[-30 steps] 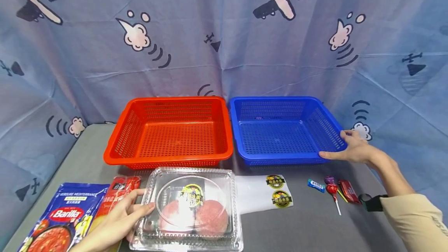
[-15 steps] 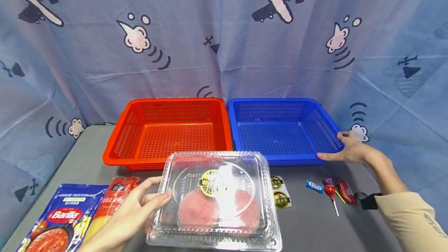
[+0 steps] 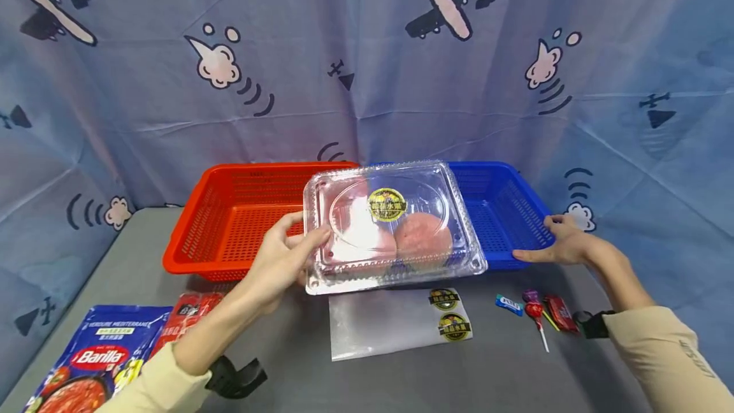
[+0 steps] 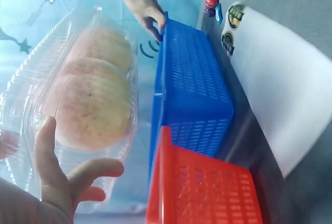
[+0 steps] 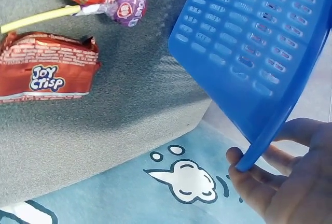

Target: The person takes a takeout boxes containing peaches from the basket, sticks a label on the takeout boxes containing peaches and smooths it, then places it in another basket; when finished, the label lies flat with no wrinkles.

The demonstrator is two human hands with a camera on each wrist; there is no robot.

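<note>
Clamshell box (image 3: 392,225) — in left hand (image 3: 281,263)

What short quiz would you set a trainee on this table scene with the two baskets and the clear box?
1. True or false: the left hand holds the clear box up off the table.
2. Which basket does the right hand grip? A. the red basket B. the blue basket C. neither
3. Fill in: the sweets lie on the table in front of the ____ basket.

Key
1. True: the fingers curl round its left edge and it hangs over the baskets.
2. B: the right wrist view shows fingers under its rim.
3. blue
</note>
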